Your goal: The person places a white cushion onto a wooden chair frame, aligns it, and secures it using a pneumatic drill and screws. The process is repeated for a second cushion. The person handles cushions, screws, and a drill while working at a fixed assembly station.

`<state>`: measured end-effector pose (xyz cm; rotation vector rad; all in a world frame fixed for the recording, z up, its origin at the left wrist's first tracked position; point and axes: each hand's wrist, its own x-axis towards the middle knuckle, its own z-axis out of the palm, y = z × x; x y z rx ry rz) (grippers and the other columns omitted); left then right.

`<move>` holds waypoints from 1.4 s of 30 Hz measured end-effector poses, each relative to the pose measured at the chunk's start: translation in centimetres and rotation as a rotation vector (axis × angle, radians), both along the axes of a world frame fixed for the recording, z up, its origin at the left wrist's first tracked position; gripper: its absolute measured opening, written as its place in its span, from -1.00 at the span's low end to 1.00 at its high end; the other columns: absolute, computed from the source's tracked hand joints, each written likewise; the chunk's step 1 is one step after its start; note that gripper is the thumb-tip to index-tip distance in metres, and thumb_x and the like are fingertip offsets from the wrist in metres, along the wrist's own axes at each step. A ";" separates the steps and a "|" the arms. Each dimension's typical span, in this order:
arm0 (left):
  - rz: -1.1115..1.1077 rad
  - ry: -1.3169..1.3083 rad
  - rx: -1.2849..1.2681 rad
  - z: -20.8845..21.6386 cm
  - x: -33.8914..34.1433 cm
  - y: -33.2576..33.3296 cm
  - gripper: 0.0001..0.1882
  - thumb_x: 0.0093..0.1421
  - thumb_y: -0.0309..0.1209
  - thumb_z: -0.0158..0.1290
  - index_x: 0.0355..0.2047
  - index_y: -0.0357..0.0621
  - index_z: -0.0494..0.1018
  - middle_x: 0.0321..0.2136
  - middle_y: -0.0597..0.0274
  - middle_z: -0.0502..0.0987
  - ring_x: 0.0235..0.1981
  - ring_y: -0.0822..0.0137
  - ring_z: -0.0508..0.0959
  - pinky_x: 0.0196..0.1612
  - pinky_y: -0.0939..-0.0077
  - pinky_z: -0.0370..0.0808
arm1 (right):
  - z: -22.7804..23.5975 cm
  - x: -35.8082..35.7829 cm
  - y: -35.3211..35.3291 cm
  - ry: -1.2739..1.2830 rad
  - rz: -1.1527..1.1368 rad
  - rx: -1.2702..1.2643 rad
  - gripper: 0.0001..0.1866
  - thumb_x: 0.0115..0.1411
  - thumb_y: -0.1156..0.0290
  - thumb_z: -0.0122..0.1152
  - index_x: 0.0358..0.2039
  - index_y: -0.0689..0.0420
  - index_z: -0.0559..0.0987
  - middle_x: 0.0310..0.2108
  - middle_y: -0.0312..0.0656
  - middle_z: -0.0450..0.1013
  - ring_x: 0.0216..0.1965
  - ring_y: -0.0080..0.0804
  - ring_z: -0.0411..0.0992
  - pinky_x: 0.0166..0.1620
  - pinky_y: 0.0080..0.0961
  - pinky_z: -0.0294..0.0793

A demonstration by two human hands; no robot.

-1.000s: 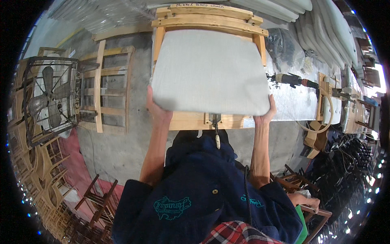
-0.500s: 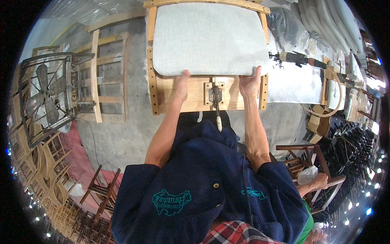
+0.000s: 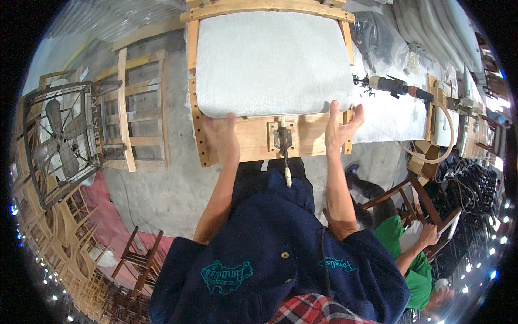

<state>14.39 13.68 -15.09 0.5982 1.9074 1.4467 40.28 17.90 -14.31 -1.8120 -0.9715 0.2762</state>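
A pale grey upholstered chair seat pad [image 3: 272, 65] lies flat in a wooden frame jig [image 3: 237, 148] before me. My left hand [image 3: 224, 137] is at its near left corner, thumb against the edge, fingers slightly blurred and spread outward. My right hand [image 3: 340, 129] is at the near right corner; its thumb touches the edge and its fingers stand apart, over the jig's side rail. Between my hands a metal toggle clamp [image 3: 283, 140] with a whitish handle is fixed to the jig's board.
A power driver [image 3: 391, 85] with a hose lies right of the jig. Left stand a wooden pallet-like frame [image 3: 140, 108] and a caged fan [image 3: 59, 129]. At lower right a person in green [image 3: 415, 281] grips a dark wooden chair [image 3: 426, 200]. Stacked chair frames [image 3: 59, 227] stand at left.
My view has shifted, so the jig and pad sit lower. My right fingers have come out from the pad's edge and spread. The person in green shows more, with the chair tilted.
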 end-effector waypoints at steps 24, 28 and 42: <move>-0.734 1.094 0.007 -3.2 -2.4 11.1 -0.21 0.27 0.23 0.06 0.33 -0.04 0.37 0.42 0.01 0.21 0.47 -0.13 0.03 0.41 -0.40 -0.14 | -2.2 1.5 9.8 -0.540 0.643 -0.145 -0.34 0.29 -0.07 0.25 0.19 0.18 0.46 0.11 0.09 0.38 0.15 0.01 0.31 0.21 -0.04 0.25; -0.879 0.896 0.060 -0.9 1.8 9.5 -0.25 0.33 0.18 0.01 0.31 -0.11 0.37 0.41 -0.07 0.21 0.45 -0.22 0.05 0.36 -0.51 -0.10 | -2.2 -2.9 8.4 -0.542 0.688 0.006 -0.41 0.28 0.00 0.29 0.10 0.21 0.49 0.03 0.09 0.43 0.04 0.06 0.38 0.18 -0.02 0.30; -0.808 1.139 0.014 -2.5 4.7 11.6 -0.23 0.35 0.21 -0.08 0.39 -0.01 0.26 0.44 -0.09 0.10 0.46 -0.22 -0.01 0.34 -0.58 -0.14 | 0.0 -4.5 2.4 -0.310 0.607 -0.013 -0.61 0.27 0.41 0.25 0.08 0.26 0.50 0.02 0.12 0.48 0.05 0.10 0.42 0.17 -0.04 0.35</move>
